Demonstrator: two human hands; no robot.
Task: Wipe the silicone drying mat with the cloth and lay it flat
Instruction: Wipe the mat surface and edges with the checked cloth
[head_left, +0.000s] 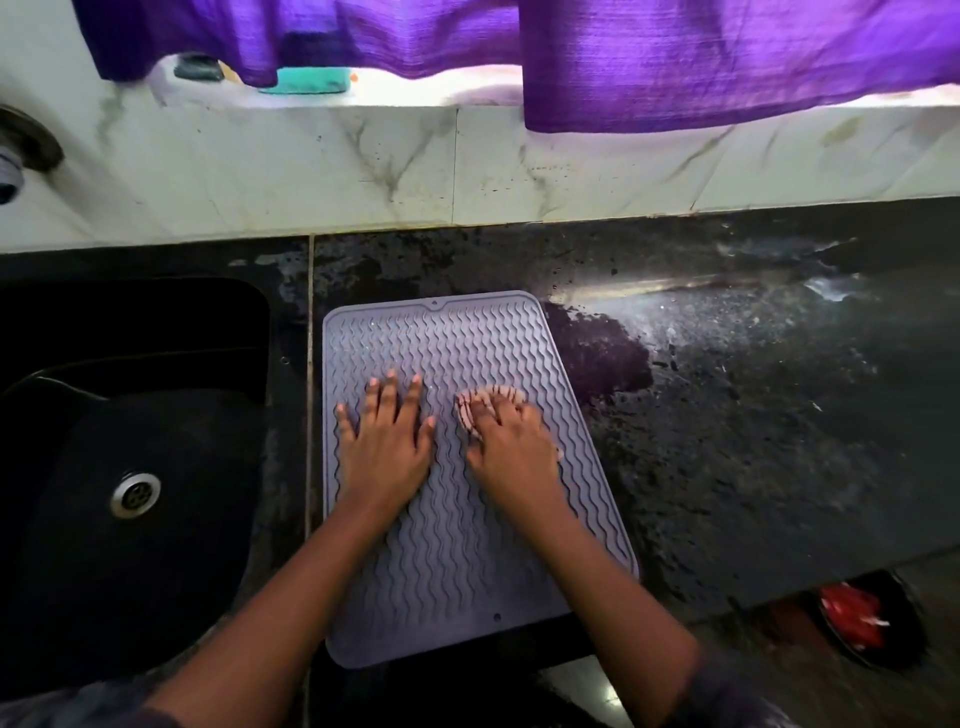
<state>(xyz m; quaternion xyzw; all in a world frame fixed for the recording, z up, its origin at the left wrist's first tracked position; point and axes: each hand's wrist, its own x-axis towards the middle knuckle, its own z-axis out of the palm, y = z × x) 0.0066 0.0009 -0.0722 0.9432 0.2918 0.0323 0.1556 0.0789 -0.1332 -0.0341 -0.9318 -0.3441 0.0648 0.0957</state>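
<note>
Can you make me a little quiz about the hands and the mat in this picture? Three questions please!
1. True or false: the left hand lies flat with fingers spread on the silicone drying mat.
2. What does the right hand press onto the mat? A) a sponge B) a cloth C) a brush
3. Fill the gap: the black sink sits to the ____ of the mat.

Key:
1. True. The palm is down and holds nothing.
2. B. A small pinkish cloth shows under the fingers.
3. Left. The wet dark countertop is on the other side.
</note>
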